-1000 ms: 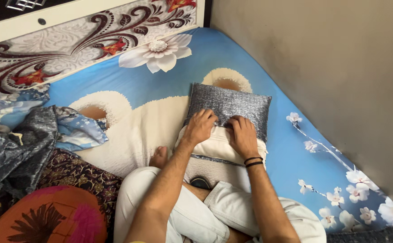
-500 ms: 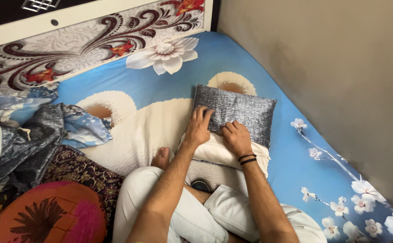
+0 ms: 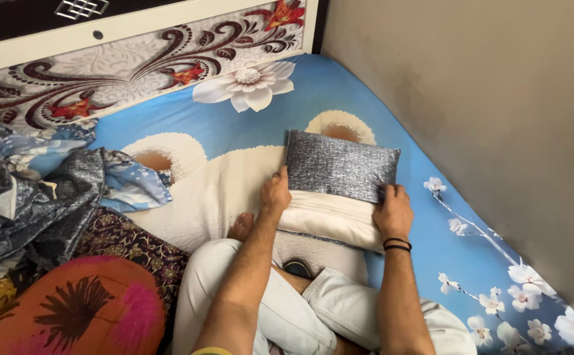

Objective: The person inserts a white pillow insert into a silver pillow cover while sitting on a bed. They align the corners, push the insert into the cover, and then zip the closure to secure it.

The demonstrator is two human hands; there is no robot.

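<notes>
A grey textured cushion cover [image 3: 339,164] lies on the bed, pulled partway over a cream pillow [image 3: 329,220] whose near end sticks out. My left hand [image 3: 275,194] grips the left edge where cover meets pillow. My right hand [image 3: 393,212], with black bands on the wrist, holds the right edge of the same pillow. I sit cross-legged in white trousers [image 3: 280,302] just behind it, one bare foot [image 3: 241,227] showing.
The bed has a blue printed sheet [image 3: 234,125] with white flowers. A patterned headboard [image 3: 136,59] stands at the far end, a beige wall [image 3: 497,118] on the right. Crumpled bedding [image 3: 44,190] and an orange-pink cushion [image 3: 63,309] lie on the left.
Both hands have slid from the top of the grey cover out to the pillow's left and right edges. The view has shifted slightly.
</notes>
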